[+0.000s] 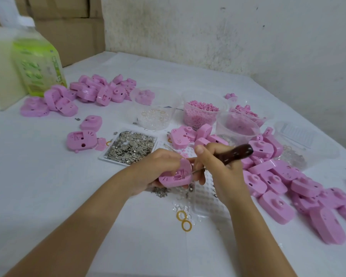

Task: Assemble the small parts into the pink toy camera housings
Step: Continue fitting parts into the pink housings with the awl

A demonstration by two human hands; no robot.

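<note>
My left hand [160, 164] grips a pink toy camera housing [175, 175] just above the table, its open inner side facing up. My right hand [214, 162] holds a tool with a dark wooden handle [238, 152]; the thin metal tip [190, 172] reaches into the housing's recess. A white tray of small silver metal parts [131, 146] lies just beyond my hands. Some loose metal bits [160, 191] and clear and yellow rings [184, 218] lie under and in front of my hands.
Pink housings are piled at the right [288, 182] and the back left [88, 92]. Clear tubs hold pink pieces [201, 112], clear rings [154, 118] and other parts [238, 124]. A green-labelled jug [38, 66] stands at the back left. A perforated clear tray [206, 198] lies below my right hand.
</note>
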